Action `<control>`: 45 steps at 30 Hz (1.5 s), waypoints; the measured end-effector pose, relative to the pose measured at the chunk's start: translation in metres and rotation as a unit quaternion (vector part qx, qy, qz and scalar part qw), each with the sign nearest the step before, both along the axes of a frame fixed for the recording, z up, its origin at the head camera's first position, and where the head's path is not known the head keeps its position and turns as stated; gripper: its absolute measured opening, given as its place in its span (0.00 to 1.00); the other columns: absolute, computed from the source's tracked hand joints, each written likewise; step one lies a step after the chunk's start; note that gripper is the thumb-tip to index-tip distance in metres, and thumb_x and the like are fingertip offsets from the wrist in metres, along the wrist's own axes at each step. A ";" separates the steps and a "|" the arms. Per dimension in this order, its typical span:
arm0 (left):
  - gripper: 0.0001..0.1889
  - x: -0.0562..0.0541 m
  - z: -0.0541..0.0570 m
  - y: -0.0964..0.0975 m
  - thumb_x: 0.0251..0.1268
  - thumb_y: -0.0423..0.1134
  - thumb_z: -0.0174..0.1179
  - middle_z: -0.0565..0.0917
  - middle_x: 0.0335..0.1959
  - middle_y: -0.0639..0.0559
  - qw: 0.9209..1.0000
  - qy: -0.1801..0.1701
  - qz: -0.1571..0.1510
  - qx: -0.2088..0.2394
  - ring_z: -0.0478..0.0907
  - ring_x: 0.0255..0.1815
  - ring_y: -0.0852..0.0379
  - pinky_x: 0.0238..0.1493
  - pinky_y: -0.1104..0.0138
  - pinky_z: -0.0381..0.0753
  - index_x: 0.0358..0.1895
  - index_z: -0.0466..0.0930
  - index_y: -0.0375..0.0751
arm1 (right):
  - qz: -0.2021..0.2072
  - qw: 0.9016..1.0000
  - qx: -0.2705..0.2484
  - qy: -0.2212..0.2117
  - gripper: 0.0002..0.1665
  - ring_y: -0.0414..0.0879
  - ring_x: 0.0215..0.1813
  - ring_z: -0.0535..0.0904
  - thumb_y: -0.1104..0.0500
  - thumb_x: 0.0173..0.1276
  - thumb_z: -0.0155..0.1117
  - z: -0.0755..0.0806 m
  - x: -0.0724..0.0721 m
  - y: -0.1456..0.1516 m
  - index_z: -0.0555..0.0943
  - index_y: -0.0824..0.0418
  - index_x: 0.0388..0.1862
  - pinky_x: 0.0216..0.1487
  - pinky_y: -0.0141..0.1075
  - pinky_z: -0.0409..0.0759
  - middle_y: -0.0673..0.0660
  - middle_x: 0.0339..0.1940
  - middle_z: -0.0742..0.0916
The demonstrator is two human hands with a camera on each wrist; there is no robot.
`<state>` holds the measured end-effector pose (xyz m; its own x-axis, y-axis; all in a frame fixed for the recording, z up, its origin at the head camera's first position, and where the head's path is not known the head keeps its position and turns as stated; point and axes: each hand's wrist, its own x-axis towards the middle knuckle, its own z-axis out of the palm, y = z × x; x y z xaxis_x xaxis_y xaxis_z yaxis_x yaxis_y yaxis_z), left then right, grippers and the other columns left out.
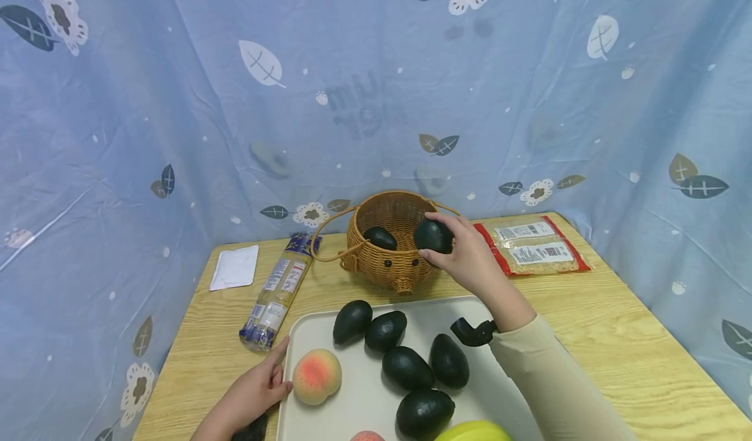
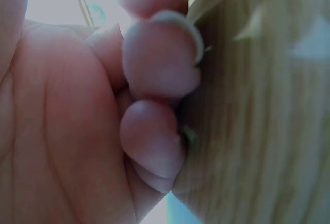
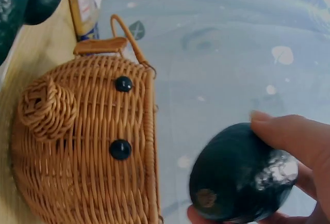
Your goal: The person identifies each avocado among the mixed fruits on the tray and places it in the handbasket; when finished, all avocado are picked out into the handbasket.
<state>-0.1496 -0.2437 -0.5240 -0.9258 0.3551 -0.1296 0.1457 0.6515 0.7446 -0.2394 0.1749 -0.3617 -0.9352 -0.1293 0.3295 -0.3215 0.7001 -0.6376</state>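
Note:
My right hand [image 1: 464, 252] grips a dark green avocado [image 1: 433, 236] over the right side of the rim of a pig-faced wicker basket [image 1: 376, 270]. In the right wrist view, thumb and fingers wrap this avocado [image 3: 240, 175], held apart from the basket [image 3: 93, 152]. Another avocado [image 1: 380, 237] lies inside the basket. At the left edge of a cream tray [image 1: 352, 421], my left hand [image 1: 255, 389] holds the rim, its index finger stretched along it and its thumb beside a peach [image 1: 317, 376]. Its other fingers [image 2: 160, 59] are curled in the left wrist view.
Several avocados [image 1: 407, 368] lie on the tray, with a yellow fruit [image 1: 474, 432] partly visible at the front. A blue-ended clear packet [image 1: 281, 291] and a white sachet [image 1: 235, 268] lie left of the basket; a red-edged bag [image 1: 531, 244] lies right. A curtain [image 1: 376, 102] hangs behind.

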 end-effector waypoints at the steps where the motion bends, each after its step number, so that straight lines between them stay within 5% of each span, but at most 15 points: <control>1: 0.46 0.000 0.000 0.000 0.68 0.34 0.70 0.72 0.25 0.55 1.000 -0.001 0.000 0.002 0.65 0.21 0.65 0.24 0.68 0.67 0.82 0.53 0.29 | -0.001 1.000 -0.005 0.002 0.42 0.68 0.61 0.79 0.59 0.64 0.81 0.001 -0.005 -0.002 0.74 0.54 0.76 0.53 0.61 0.82 0.69 0.68 0.76; 11: 0.46 0.001 0.000 0.000 0.69 0.36 0.70 0.72 0.25 0.57 1.000 0.002 -0.009 -0.001 0.65 0.22 0.66 0.25 0.68 0.66 0.82 0.52 0.28 | -0.018 0.998 -0.055 -0.016 0.43 0.67 0.66 0.76 0.56 0.68 0.78 0.004 -0.047 -0.017 0.71 0.54 0.79 0.59 0.60 0.80 0.68 0.72 0.74; 22: 0.47 0.002 -0.002 -0.003 0.69 0.37 0.70 0.72 0.25 0.54 1.000 -0.015 -0.001 -0.008 0.65 0.21 0.64 0.24 0.68 0.66 0.83 0.51 0.29 | -0.005 0.997 -0.056 -0.050 0.43 0.66 0.69 0.73 0.55 0.70 0.76 -0.005 -0.076 -0.035 0.68 0.56 0.80 0.60 0.59 0.79 0.68 0.74 0.72; 35: 0.47 0.000 -0.001 0.000 0.70 0.40 0.69 0.73 0.25 0.54 1.000 -0.015 -0.006 -0.014 0.64 0.21 0.64 0.24 0.67 0.64 0.83 0.50 0.31 | -0.010 0.996 -0.025 -0.084 0.45 0.67 0.64 0.77 0.55 0.71 0.75 -0.013 -0.095 -0.043 0.64 0.56 0.82 0.57 0.58 0.81 0.71 0.68 0.72; 45: 0.47 0.001 0.000 -0.001 0.69 0.38 0.70 0.73 0.25 0.54 1.000 -0.015 -0.004 -0.010 0.65 0.20 0.64 0.24 0.67 0.66 0.83 0.51 0.29 | -0.005 0.997 -0.007 -0.082 0.44 0.66 0.67 0.75 0.56 0.72 0.74 -0.016 -0.094 -0.046 0.64 0.57 0.82 0.61 0.57 0.79 0.69 0.71 0.71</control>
<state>-0.1482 -0.2448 -0.5240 -0.9187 0.3594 -0.1640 0.1289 0.6651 0.7356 -0.3336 0.1285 -0.3778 -0.9780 -0.1165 0.1730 -0.2048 0.6926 -0.6916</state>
